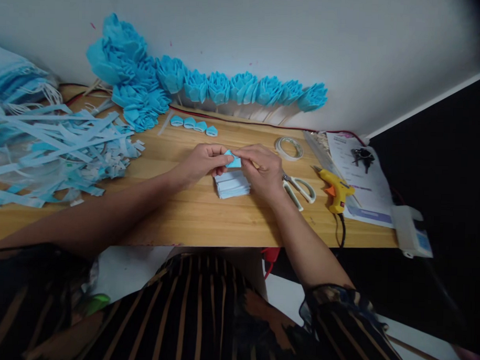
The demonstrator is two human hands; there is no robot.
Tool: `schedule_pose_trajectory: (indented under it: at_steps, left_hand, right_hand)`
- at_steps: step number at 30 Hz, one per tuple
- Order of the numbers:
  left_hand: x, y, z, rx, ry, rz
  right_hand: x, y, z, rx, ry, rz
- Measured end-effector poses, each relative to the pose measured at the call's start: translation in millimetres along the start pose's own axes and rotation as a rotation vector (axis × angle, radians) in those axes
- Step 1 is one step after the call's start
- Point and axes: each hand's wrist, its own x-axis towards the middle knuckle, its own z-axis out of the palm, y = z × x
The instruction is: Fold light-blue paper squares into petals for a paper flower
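Observation:
Between my fingertips is a small folded blue piece (pixel 233 159), paper or fabric. My left hand (pixel 207 160) pinches its left side with thumb and fingers. On its right side, my right hand (pixel 263 169) is closed on the same piece. A stack of pale blue strips (pixel 232 185) lies on the table just below my hands. Behind my left hand, several folded blue petals (pixel 193 125) sit in a row. Scissors with white handles (pixel 298 191) lie beside my right wrist, their blades partly hidden by it.
Blue flowers on sticks (pixel 230 88) lean along the wall. Cut strips (pixel 56 147) are heaped on the left. To the right are a tape roll (pixel 289 148), a yellow glue gun (pixel 337 189) with its cord, printed paper (pixel 352 171), keys (pixel 362 157) and a white box (pixel 411 230).

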Motion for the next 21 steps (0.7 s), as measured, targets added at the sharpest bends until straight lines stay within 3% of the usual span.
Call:
schedule_pose_trajectory:
  at_steps: [13, 18, 21]
  left_hand:
    - [1.7, -4.8, -1.0, -0.025, -0.031, 0.005]
    - [0.7, -2.2, 0.2, -0.036, -0.010, -0.009]
    - [0.1, 0.2, 0.9, -0.002, 0.018, -0.018]
  right_hand:
    - [0.8, -0.7, -1.8, -0.009, -0.019, 0.004]
    - [0.9, -1.2, -0.8, 0.007, -0.017, -0.060]
    - [0.4, -4.1, 0.8, 0.050, -0.001, -0.011]
